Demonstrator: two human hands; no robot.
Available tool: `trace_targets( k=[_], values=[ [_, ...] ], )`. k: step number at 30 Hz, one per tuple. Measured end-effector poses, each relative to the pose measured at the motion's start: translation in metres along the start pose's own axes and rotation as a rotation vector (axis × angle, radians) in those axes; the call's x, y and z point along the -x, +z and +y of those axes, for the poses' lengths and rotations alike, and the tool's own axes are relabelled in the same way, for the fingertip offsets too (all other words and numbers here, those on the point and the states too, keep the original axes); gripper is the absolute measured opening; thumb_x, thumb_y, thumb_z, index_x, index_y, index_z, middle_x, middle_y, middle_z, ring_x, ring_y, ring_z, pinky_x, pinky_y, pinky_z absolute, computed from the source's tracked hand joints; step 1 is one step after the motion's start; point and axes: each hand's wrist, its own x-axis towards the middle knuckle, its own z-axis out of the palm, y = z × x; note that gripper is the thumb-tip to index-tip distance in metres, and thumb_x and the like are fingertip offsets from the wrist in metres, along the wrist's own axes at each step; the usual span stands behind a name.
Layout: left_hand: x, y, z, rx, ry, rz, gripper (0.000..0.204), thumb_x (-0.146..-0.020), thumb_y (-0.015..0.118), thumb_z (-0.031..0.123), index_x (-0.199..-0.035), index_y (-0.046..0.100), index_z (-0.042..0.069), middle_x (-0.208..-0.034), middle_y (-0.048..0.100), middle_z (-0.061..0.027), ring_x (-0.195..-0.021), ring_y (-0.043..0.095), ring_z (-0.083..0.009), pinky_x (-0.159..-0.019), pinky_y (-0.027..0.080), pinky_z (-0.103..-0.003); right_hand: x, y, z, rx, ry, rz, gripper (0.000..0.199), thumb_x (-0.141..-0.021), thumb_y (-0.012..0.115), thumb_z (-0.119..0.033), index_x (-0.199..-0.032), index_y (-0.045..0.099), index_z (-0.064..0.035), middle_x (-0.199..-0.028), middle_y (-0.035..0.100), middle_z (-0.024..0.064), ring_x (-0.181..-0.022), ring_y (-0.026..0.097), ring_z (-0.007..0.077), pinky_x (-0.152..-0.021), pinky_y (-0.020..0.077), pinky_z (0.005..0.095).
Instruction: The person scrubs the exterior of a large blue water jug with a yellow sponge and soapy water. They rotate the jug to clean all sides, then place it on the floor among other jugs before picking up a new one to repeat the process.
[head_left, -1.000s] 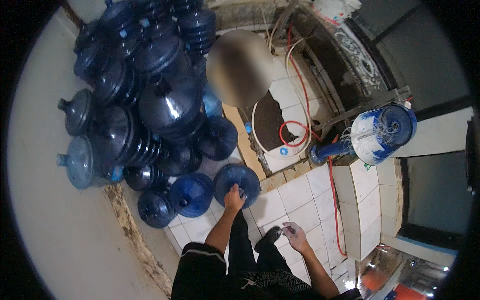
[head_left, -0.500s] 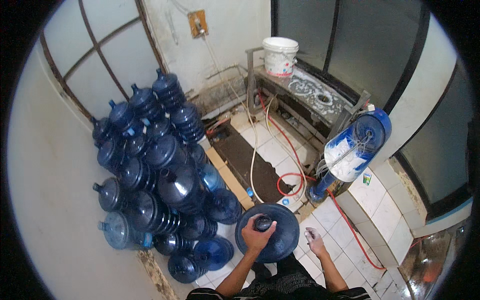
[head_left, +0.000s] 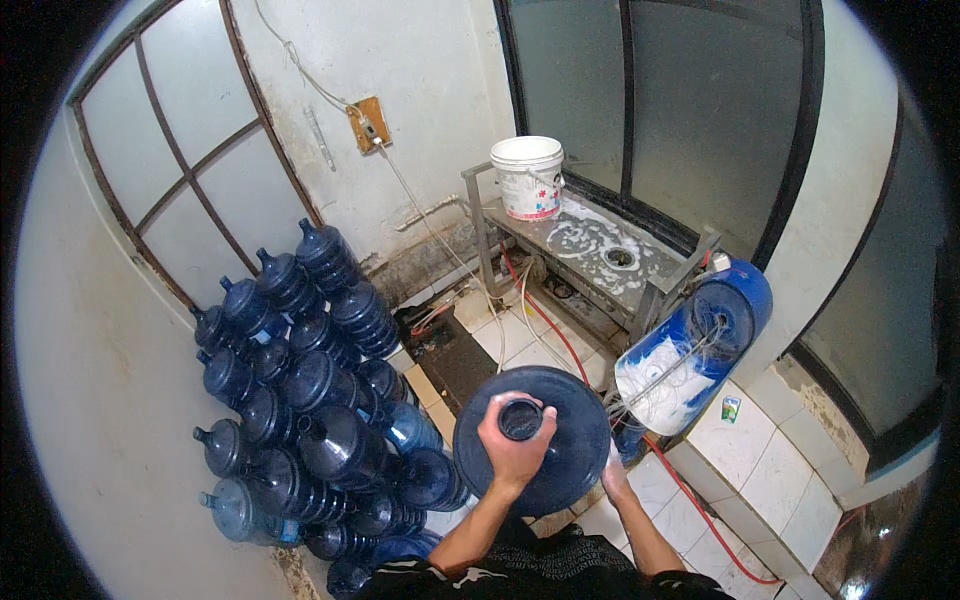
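Note:
A large dark blue water jug [head_left: 568,425] stands upright right in front of me, seen from above with its round neck toward me. My left hand [head_left: 512,458] is wrapped round that neck, thumb on the right side and fingers on the left. Against the jug's right side lies my right hand [head_left: 613,476], its fingers partly hidden by the jug's edge. Left of the jug, several more blue water jugs [head_left: 345,445] are massed together, some stacked and some lying on their sides.
A metal bench [head_left: 590,262] with foam on top carries a white bucket [head_left: 528,178]. To the right leans a blue cylinder [head_left: 735,310] with tangled white string. A red hose [head_left: 700,503] crosses the floor beside a tiled step [head_left: 745,440]. A dark trough [head_left: 455,345] lies ahead.
The jug under my hands appears larger and closer, raised from the floor. My right hand has moved from beside it onto its side. My view has tilted upward.

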Motion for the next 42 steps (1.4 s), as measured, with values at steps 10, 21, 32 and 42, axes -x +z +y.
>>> trace_targets(
  k=[10, 21, 32, 42],
  values=[
    [-0.171, 0.057, -0.065, 0.073, 0.23, -0.017, 0.03, -0.065, 0.071, -0.001, -0.091, 0.055, 0.002, -0.08, 0.062, -0.0067, -0.074, 0.062, -0.0151, -0.074, 0.05, -0.03, -0.211, -0.017, -0.013, 0.377, -0.367, -0.001, 0.047, -0.1, 0.033, -0.02, -0.141, 0.033, 0.0009, -0.147, 0.032, 0.0231, -0.137, 0.03, 0.0338, -0.114, 0.0221, 0.0365],
    [-0.426, 0.181, -0.205, 0.285, 0.323, -0.297, 0.026, -0.065, 0.072, -0.001, -0.086, 0.058, 0.002, -0.076, 0.064, -0.0063, -0.074, 0.062, -0.0148, -0.074, 0.05, -0.031, -0.415, -0.008, -0.136, -0.022, -0.06, 0.31, 0.059, -0.102, 0.031, -0.034, -0.146, 0.022, 0.0048, -0.148, 0.033, 0.0218, -0.139, 0.03, 0.0311, -0.114, 0.0208, 0.0345],
    [-0.581, 0.368, -0.313, 0.379, 0.212, -0.373, 0.026, -0.061, 0.076, 0.01, -0.081, 0.06, 0.002, -0.072, 0.065, -0.0069, -0.067, 0.064, -0.0161, -0.067, 0.051, -0.029, -0.6, -0.038, -0.181, 0.095, 0.024, 0.711, 0.072, -0.098, 0.039, -0.047, -0.139, 0.032, 0.0114, -0.143, 0.037, 0.0285, -0.136, 0.033, 0.0364, -0.112, 0.0237, 0.038],
    [-0.641, 0.49, -0.375, 0.359, 0.163, -0.51, 0.027, -0.066, 0.076, 0.009, -0.086, 0.06, 0.003, -0.076, 0.065, -0.0047, -0.073, 0.062, -0.0126, -0.072, 0.05, -0.028, -0.719, -0.1, -0.131, 0.109, 0.16, 0.834, 0.077, -0.097, 0.038, -0.053, -0.139, 0.034, 0.0104, -0.141, 0.039, 0.0301, -0.133, 0.037, 0.0393, -0.111, 0.0256, 0.039]
  ],
)
